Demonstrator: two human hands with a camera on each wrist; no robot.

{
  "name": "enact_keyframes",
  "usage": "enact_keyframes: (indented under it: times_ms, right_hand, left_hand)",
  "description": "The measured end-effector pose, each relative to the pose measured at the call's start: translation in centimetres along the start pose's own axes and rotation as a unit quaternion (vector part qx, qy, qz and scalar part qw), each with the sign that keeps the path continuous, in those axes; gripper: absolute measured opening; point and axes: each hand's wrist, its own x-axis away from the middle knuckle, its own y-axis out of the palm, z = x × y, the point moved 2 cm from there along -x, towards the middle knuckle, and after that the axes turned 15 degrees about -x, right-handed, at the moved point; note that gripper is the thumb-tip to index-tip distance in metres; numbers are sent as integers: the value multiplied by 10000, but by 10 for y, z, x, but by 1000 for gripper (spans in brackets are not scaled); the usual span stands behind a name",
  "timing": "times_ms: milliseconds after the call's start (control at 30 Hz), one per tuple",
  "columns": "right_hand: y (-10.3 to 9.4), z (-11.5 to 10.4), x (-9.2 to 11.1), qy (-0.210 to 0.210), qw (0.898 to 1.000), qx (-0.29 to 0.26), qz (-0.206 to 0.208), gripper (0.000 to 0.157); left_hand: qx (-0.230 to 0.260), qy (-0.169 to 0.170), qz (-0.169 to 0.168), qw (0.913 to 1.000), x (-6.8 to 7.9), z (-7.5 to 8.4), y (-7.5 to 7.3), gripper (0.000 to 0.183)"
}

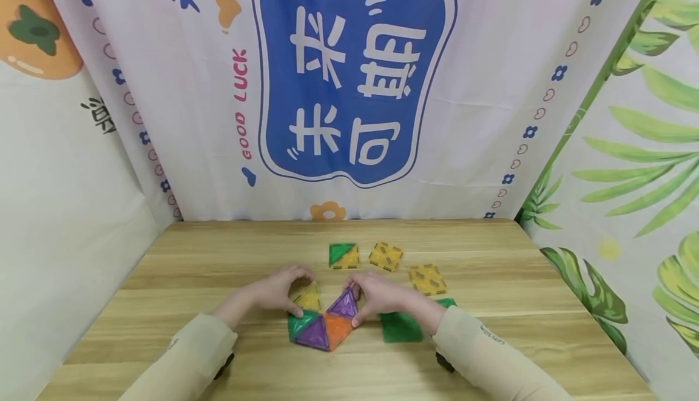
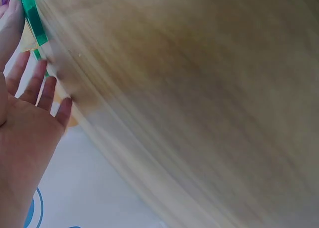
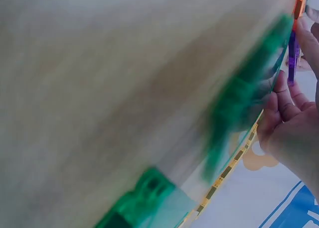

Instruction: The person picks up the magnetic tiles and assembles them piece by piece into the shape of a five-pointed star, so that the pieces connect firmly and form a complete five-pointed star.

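Five triangular magnetic tiles form a joined fan in the head view: yellow (image 1: 309, 298), green (image 1: 298, 324), purple (image 1: 314, 333), orange (image 1: 338, 329) and a second purple one (image 1: 344, 305). My left hand (image 1: 278, 292) grips the fan's left side, thumb at the green tile and fingertips by the yellow. From the right, my right hand (image 1: 377, 296) holds the upper purple tile, its thumb reaching the orange tile's corner. In the left wrist view the thumb meets a green tile edge (image 2: 33, 16); the other fingers spread loosely. A purple tile (image 3: 292, 58) shows beside the right fingers.
Behind the hands lie a green-and-yellow square of tiles (image 1: 344, 256) and two yellow squares, one at the back (image 1: 386, 256) and one further right (image 1: 428, 279). Green tiles (image 1: 401, 328) lie partly under the right forearm. A printed cloth (image 1: 480, 85) hangs behind the wooden table (image 1: 218, 255).
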Motion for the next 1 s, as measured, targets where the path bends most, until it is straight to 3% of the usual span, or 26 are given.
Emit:
enact_keyframes:
  times_ms: [267, 400, 700, 800, 1000]
  right_hand:
    - [2, 4, -6, 27, 9970, -777, 15, 49]
    - [1, 3, -8, 58, 9934, -1147, 51, 44]
    - [4, 4, -9, 483, 9634, -2597, 461, 37]
    - [4, 6, -9, 475, 9605, -2685, 550, 34]
    - [1, 4, -9, 447, 9649, -2503, 661, 29]
  left_hand:
    - [827, 279, 54, 9962, -3, -5, 0, 48]
    - [991, 277, 26, 9947, -3, -5, -1, 38]
    - [1179, 73, 76, 9930, -1, -3, -6, 30]
    - [1365, 84, 72, 9906, -1, -2, -6, 27]
    - [1530, 250, 168, 9878, -1, -1, -6, 22]
